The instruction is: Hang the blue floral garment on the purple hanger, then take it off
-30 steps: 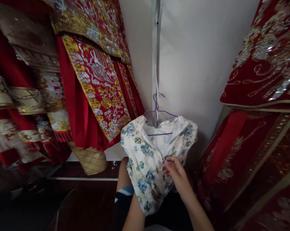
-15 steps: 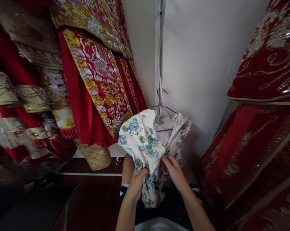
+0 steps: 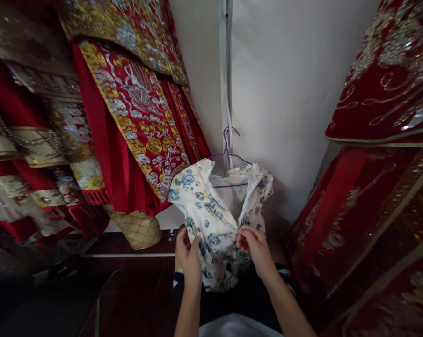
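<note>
A white sleeveless garment [image 3: 211,220] with blue and green flowers hangs on a thin purple wire hanger [image 3: 226,149] against the wall. Its front gapes in a V from the collar down to about mid-chest. At the bottom of that V my right hand [image 3: 255,245] pinches the edge of the opening; any small part between the fingertips is hidden. My left hand [image 3: 189,257] is by the garment's left side, thumb and fingers apart, with no cloth visibly gripped. The lower end of the garment bunches over my lap, between my knees.
Red costumes [image 3: 137,103] with gold and silver embroidery hang close on the left. More red beaded dresses [image 3: 380,98] crowd the right side. A pale pole [image 3: 225,70] runs up the white wall [image 3: 285,61] behind the hanger. Below lies a dark red tiled floor [image 3: 137,285].
My left hand has let go of the gathered cloth and moved left to the garment's side. The garment's front lies flatter and its V opening is wider. My right hand stays at the opening.
</note>
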`<state>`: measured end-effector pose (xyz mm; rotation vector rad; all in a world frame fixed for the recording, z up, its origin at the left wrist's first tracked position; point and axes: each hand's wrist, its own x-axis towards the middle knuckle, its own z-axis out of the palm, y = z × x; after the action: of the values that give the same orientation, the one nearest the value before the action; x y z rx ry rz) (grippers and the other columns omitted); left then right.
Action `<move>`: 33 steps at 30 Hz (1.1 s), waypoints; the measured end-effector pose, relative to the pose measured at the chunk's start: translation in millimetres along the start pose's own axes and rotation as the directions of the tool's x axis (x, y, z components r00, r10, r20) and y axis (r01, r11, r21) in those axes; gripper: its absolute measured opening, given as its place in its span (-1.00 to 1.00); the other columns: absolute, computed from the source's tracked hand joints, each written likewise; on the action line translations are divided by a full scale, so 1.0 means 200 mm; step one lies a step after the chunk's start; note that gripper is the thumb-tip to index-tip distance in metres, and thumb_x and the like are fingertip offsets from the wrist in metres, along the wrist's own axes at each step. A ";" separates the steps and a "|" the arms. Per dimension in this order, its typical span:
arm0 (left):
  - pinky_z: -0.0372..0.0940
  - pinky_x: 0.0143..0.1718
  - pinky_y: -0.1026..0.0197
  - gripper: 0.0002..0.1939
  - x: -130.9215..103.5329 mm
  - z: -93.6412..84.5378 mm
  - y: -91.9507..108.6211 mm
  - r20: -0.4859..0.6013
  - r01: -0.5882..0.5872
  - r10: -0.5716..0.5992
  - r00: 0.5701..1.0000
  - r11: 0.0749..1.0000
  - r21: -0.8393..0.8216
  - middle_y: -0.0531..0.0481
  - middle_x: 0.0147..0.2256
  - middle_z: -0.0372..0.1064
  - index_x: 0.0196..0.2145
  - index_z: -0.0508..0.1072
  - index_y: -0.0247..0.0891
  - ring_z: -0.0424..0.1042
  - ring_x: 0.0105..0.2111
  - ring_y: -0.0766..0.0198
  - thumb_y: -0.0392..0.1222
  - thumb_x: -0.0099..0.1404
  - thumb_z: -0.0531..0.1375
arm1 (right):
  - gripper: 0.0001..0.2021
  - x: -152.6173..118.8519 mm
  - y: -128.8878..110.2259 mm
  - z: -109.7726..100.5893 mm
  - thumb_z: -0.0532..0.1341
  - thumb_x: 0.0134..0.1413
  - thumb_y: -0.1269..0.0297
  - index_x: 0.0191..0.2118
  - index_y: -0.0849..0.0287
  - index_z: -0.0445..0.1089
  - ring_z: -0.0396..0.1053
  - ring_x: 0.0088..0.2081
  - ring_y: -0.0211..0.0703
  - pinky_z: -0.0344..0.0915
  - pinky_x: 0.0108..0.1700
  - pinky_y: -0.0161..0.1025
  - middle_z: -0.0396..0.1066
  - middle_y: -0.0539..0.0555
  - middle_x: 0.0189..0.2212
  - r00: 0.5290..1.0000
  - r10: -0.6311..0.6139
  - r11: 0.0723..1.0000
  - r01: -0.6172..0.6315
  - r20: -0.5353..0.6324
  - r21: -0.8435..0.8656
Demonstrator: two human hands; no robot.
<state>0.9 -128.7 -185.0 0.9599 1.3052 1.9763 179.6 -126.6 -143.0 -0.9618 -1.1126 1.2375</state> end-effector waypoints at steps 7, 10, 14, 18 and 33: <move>0.23 -0.11 0.20 -0.80 -0.16 0.16 0.04 0.519 -0.273 0.158 0.840 0.950 0.154 -0.04 -0.25 0.38 -0.21 0.41 -0.24 0.36 -0.19 0.17 -0.31 0.16 0.17 | -0.77 -0.05 -0.07 0.04 0.14 -0.11 0.21 -0.57 0.20 0.47 0.11 -0.68 -0.33 -0.02 -0.58 -0.36 0.33 0.00 -0.74 0.991 0.021 0.996 -0.009 0.130 -0.092; 0.20 -0.27 0.25 -0.90 -0.21 0.22 0.02 0.575 -0.247 0.133 0.807 0.961 0.125 0.02 -0.40 0.29 -0.37 0.32 -0.24 0.30 -0.33 0.24 -0.38 0.15 0.07 | -0.74 -0.06 -0.07 0.05 0.17 -0.09 0.16 -0.54 0.23 0.49 0.08 -0.70 -0.36 -0.08 -0.61 -0.38 0.33 -0.01 -0.74 0.970 0.127 0.991 -0.118 0.209 -0.056; 0.17 -0.26 0.23 -0.91 -0.22 0.22 0.00 0.611 -0.285 0.109 0.784 0.938 0.199 0.00 -0.39 0.26 -0.38 0.30 -0.25 0.28 -0.34 0.24 -0.35 0.24 0.04 | -0.72 0.00 -0.07 -0.01 0.24 -0.09 0.10 -0.47 0.26 0.49 0.01 -0.72 -0.42 -0.18 -0.64 -0.39 0.26 -0.06 -0.76 0.946 0.206 0.967 -0.235 0.250 0.094; 0.11 -0.31 0.24 -0.90 -0.21 0.23 -0.01 0.686 -0.328 0.041 0.727 0.898 0.293 0.03 -0.43 0.24 -0.43 0.26 -0.24 0.25 -0.38 0.26 -0.39 0.20 0.05 | -0.78 0.20 -0.19 -0.08 0.28 -0.15 0.17 -0.50 0.27 0.45 -0.05 -0.72 -0.46 -0.23 -0.65 -0.40 0.19 -0.11 -0.76 0.984 0.099 0.977 -0.124 0.148 0.172; 0.18 -0.26 0.22 -0.87 -0.18 0.20 -0.01 0.774 -0.378 -0.030 0.632 0.861 0.342 -0.02 -0.38 0.37 -0.39 0.38 -0.26 0.35 -0.32 0.21 -0.42 0.17 0.09 | -0.77 0.51 -0.54 0.06 0.25 -0.11 0.14 -0.43 0.24 0.42 0.02 -0.72 -0.42 -0.15 -0.69 -0.41 0.20 -0.11 -0.75 0.986 -0.136 0.977 0.118 0.093 0.180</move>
<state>55.1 -135.1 -185.5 1.9735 1.1982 1.0744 190.5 -36.3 -24.1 -0.6901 -1.1104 1.2689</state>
